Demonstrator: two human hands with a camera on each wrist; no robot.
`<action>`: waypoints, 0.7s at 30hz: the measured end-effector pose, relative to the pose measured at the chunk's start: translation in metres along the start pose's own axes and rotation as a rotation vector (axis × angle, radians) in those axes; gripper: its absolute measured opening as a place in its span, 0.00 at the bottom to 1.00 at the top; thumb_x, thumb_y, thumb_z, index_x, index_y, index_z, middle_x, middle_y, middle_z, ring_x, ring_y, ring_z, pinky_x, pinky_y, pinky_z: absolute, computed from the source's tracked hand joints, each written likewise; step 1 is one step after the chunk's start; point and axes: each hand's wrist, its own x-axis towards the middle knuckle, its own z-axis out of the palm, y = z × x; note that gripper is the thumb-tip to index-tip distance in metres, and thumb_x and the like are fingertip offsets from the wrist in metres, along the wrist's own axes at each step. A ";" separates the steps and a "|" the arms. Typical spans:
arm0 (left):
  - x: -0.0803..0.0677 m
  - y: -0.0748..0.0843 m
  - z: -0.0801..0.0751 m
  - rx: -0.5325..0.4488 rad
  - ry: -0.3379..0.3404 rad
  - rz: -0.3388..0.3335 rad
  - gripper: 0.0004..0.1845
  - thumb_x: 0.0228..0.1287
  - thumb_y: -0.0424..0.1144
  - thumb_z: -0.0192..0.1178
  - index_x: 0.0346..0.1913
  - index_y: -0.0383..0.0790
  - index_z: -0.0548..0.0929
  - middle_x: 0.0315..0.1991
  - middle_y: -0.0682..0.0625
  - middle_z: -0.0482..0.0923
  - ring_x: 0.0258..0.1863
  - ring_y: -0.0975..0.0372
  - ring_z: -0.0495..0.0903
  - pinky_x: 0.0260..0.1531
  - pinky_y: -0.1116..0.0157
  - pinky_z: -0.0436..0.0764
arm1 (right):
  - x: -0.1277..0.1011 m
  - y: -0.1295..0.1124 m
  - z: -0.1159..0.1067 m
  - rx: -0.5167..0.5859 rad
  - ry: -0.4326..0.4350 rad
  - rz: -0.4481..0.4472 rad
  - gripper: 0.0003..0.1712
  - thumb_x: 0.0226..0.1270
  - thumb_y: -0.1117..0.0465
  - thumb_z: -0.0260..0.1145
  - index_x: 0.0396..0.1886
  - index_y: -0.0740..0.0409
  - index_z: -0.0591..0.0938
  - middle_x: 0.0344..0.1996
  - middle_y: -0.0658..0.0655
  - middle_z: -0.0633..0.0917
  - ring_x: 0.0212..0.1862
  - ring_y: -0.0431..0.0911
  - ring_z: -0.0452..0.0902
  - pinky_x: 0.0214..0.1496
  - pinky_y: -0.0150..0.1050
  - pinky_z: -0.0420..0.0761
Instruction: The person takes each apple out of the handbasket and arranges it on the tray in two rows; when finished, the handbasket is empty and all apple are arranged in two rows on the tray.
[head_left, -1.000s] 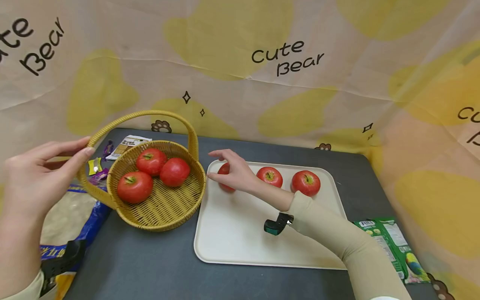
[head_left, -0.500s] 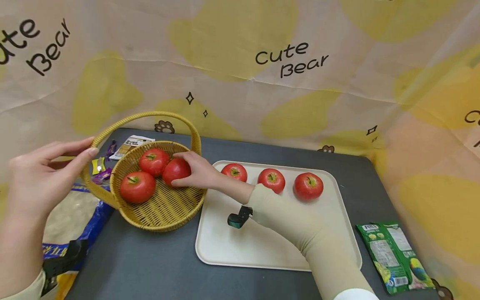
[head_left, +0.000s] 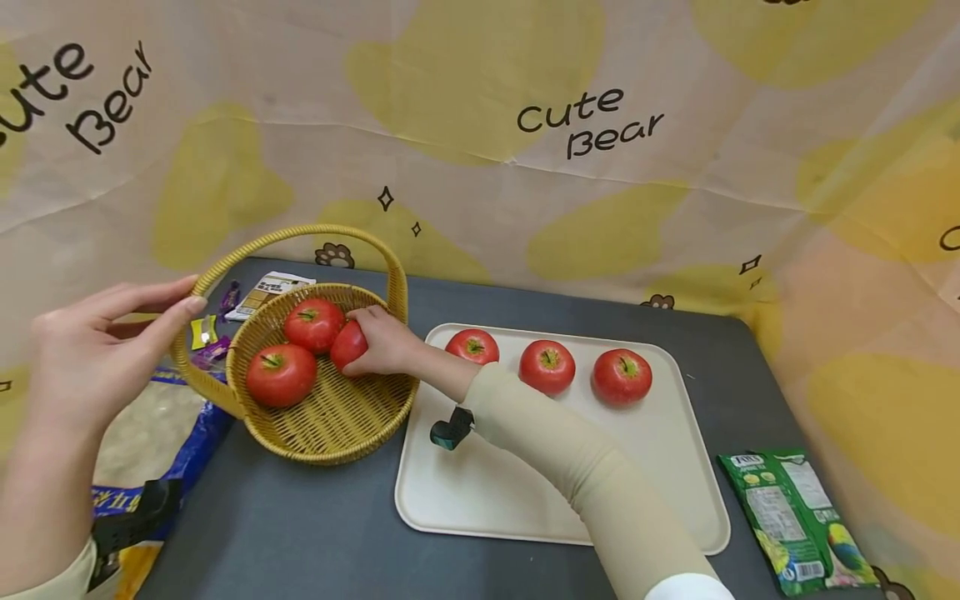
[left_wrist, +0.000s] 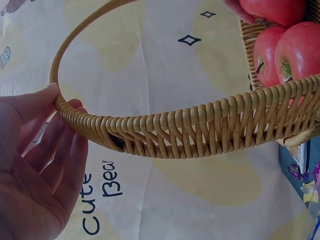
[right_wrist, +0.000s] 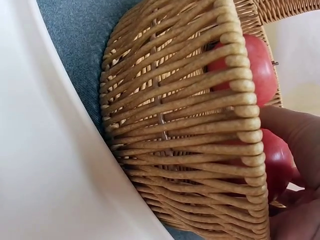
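Red apples: three in basket [head_left: 330,433]; three on tray [head_left: 525,500].

The basket [head_left: 322,392] stands on the surface [head_left: 300,533], with three tomatoes in it; the right hand's fingers [head_left: 367,321] lie on the tomato [head_left: 348,343] nearest them. The tray [head_left: 480,492] lies just right of those fingers, three tomatoes in a row along its far side. The left hand's fingers [head_left: 168,312] touch the basket handle [head_left: 217,271], wrappers [head_left: 206,333] just behind them
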 end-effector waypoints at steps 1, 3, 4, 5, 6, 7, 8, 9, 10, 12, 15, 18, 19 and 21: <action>0.000 0.000 0.001 -0.002 0.000 0.002 0.15 0.58 0.33 0.70 0.48 0.33 0.87 0.38 0.78 0.78 0.37 0.82 0.77 0.35 0.86 0.72 | 0.000 0.000 0.000 -0.007 0.000 0.002 0.48 0.53 0.48 0.76 0.70 0.57 0.66 0.62 0.58 0.71 0.58 0.45 0.70 0.56 0.31 0.73; 0.001 0.001 0.001 -0.005 -0.001 0.007 0.14 0.58 0.33 0.70 0.48 0.33 0.87 0.38 0.78 0.78 0.37 0.81 0.78 0.35 0.86 0.72 | -0.001 0.001 -0.001 -0.014 0.003 0.002 0.47 0.52 0.49 0.77 0.69 0.57 0.67 0.61 0.58 0.71 0.57 0.45 0.71 0.55 0.31 0.73; 0.001 0.001 0.002 -0.007 -0.001 0.007 0.14 0.58 0.33 0.70 0.48 0.33 0.87 0.38 0.78 0.78 0.37 0.81 0.78 0.35 0.86 0.72 | -0.001 0.002 -0.001 -0.017 0.006 0.000 0.47 0.52 0.48 0.77 0.69 0.58 0.67 0.61 0.58 0.72 0.56 0.45 0.71 0.55 0.30 0.74; 0.001 0.001 0.002 -0.008 -0.002 0.006 0.14 0.58 0.34 0.70 0.48 0.34 0.87 0.38 0.77 0.78 0.37 0.81 0.78 0.35 0.86 0.72 | -0.002 0.002 -0.001 -0.018 0.009 -0.003 0.47 0.51 0.48 0.77 0.68 0.58 0.68 0.60 0.57 0.72 0.56 0.44 0.72 0.54 0.30 0.74; 0.001 0.001 0.002 -0.009 -0.004 0.007 0.14 0.58 0.34 0.70 0.48 0.34 0.87 0.38 0.78 0.78 0.37 0.81 0.78 0.35 0.86 0.72 | -0.003 0.003 -0.001 -0.020 0.011 -0.009 0.46 0.51 0.48 0.77 0.68 0.58 0.69 0.60 0.57 0.72 0.56 0.44 0.72 0.54 0.30 0.74; 0.001 0.001 0.003 -0.010 -0.005 0.010 0.14 0.58 0.33 0.70 0.48 0.33 0.87 0.38 0.78 0.78 0.37 0.82 0.78 0.35 0.86 0.72 | -0.004 0.004 -0.001 -0.020 0.015 -0.018 0.46 0.51 0.48 0.77 0.67 0.58 0.69 0.59 0.57 0.73 0.56 0.43 0.72 0.54 0.29 0.73; 0.001 0.001 0.003 -0.010 -0.006 0.013 0.14 0.58 0.33 0.70 0.48 0.33 0.87 0.38 0.78 0.78 0.36 0.82 0.78 0.34 0.86 0.72 | -0.005 0.004 -0.001 -0.020 0.018 -0.029 0.46 0.51 0.47 0.77 0.67 0.58 0.70 0.58 0.56 0.73 0.55 0.43 0.71 0.54 0.29 0.73; 0.001 0.001 0.003 -0.012 -0.004 0.016 0.14 0.58 0.33 0.70 0.48 0.33 0.87 0.38 0.78 0.78 0.36 0.82 0.78 0.34 0.86 0.73 | -0.006 0.005 -0.001 -0.018 0.023 -0.037 0.45 0.51 0.47 0.77 0.66 0.58 0.70 0.58 0.56 0.73 0.55 0.43 0.71 0.53 0.28 0.73; 0.001 0.001 0.003 -0.012 -0.003 0.020 0.14 0.58 0.33 0.70 0.48 0.33 0.87 0.38 0.78 0.78 0.36 0.82 0.78 0.34 0.86 0.72 | -0.008 0.005 -0.001 -0.013 0.029 -0.049 0.45 0.51 0.47 0.77 0.66 0.58 0.70 0.58 0.55 0.73 0.56 0.42 0.71 0.54 0.28 0.73; 0.001 0.001 0.004 -0.012 -0.003 0.024 0.14 0.57 0.32 0.70 0.47 0.33 0.87 0.38 0.78 0.78 0.36 0.83 0.78 0.34 0.86 0.72 | -0.012 0.006 -0.001 0.011 0.048 -0.070 0.44 0.51 0.47 0.77 0.65 0.58 0.70 0.58 0.55 0.73 0.56 0.42 0.70 0.53 0.28 0.74; 0.001 0.002 0.003 -0.015 -0.001 0.017 0.14 0.57 0.32 0.70 0.47 0.33 0.87 0.38 0.78 0.78 0.36 0.82 0.78 0.34 0.86 0.72 | -0.021 0.007 -0.003 0.062 0.091 -0.095 0.44 0.51 0.47 0.78 0.65 0.57 0.70 0.59 0.54 0.73 0.58 0.42 0.69 0.53 0.29 0.74; 0.000 0.002 0.002 -0.012 -0.001 0.008 0.14 0.58 0.32 0.70 0.47 0.32 0.87 0.38 0.78 0.78 0.36 0.81 0.78 0.35 0.86 0.72 | -0.033 0.008 -0.005 0.123 0.141 -0.110 0.44 0.50 0.46 0.78 0.65 0.54 0.70 0.59 0.52 0.73 0.57 0.41 0.69 0.52 0.29 0.76; 0.000 0.002 0.002 -0.008 0.001 0.004 0.14 0.58 0.33 0.70 0.48 0.32 0.87 0.38 0.78 0.78 0.36 0.81 0.78 0.35 0.87 0.72 | -0.037 0.009 -0.005 0.146 0.157 -0.111 0.44 0.50 0.46 0.78 0.65 0.53 0.70 0.58 0.52 0.73 0.57 0.41 0.69 0.51 0.29 0.76; -0.001 0.003 0.000 -0.001 0.008 -0.003 0.14 0.58 0.33 0.70 0.48 0.31 0.87 0.38 0.78 0.78 0.37 0.81 0.77 0.35 0.87 0.72 | -0.047 0.009 -0.006 0.196 0.189 -0.112 0.43 0.50 0.45 0.78 0.64 0.51 0.71 0.58 0.51 0.74 0.56 0.40 0.70 0.50 0.29 0.77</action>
